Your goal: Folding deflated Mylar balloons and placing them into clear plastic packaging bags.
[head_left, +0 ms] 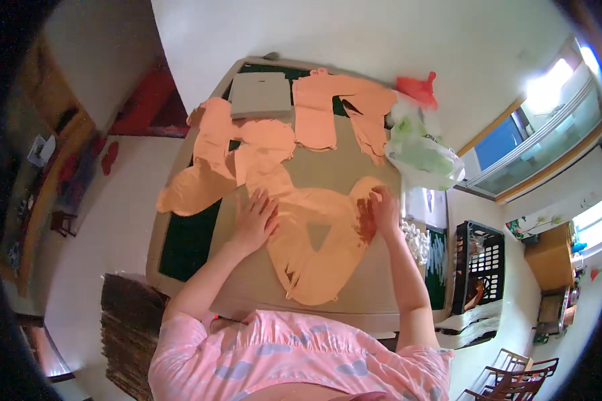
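A thin, flat orange sheet piece (317, 267) lies in front of me, with rounded upper lobes and a triangular gap in its middle. My left hand (255, 219) rests flat on its upper left side, fingers stretched out beside a reddish-brown patch. Over at the upper right lobe, my right hand (384, 212) touches the edge, its fingers slightly bent and apart. Next to those fingertips is a larger reddish-brown patch (366, 220). More wrinkled orange pieces lie beyond: one at the left (200, 184) and an arched one (314, 113) at the back.
A pale grey box (262, 95) stands at the table's back left. Plastic bags, one green-white (418, 150) and one red (418, 90), sit at the back right. White small items (416, 242) lie along the right edge. A black crate (480, 264) stands beyond it.
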Demonstrator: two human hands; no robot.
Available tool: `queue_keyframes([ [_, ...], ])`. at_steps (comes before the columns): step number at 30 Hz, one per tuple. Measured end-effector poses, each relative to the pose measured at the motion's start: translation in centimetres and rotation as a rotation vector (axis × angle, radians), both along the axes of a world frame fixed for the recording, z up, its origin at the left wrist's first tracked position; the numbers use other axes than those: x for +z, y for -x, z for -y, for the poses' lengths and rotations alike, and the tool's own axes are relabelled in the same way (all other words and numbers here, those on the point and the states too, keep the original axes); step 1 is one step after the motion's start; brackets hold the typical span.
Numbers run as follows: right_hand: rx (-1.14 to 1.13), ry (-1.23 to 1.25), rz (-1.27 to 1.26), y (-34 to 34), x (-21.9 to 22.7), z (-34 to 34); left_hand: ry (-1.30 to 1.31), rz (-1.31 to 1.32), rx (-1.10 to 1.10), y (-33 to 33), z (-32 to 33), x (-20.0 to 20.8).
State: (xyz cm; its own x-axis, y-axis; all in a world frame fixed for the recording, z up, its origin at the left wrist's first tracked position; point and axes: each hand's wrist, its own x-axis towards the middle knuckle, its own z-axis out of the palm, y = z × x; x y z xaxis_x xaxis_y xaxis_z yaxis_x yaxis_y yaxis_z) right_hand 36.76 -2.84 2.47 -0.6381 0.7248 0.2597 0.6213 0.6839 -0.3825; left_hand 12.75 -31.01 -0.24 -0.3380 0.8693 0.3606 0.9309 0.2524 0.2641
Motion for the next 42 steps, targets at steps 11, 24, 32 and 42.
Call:
queue_keyframes([
  [11,0.015,-0.078,-0.277,12.1,-3.4,-17.5,0.007,0.165,-0.232,-1.4,-17.2,2.5],
  [24,-0.079,-0.167,-0.620,14.8,0.8,-21.5,-0.072,-0.020,-0.293,-4.0,-26.4,-1.8],
  [32,0.318,0.044,-0.283,9.8,12.8,-6.1,-0.166,0.907,-0.087,-0.5,-23.3,11.1],
  [42,0.166,0.728,-0.258,0.6,10.2,6.8,-0.389,1.528,-0.240,-2.9,-8.8,11.1],
])
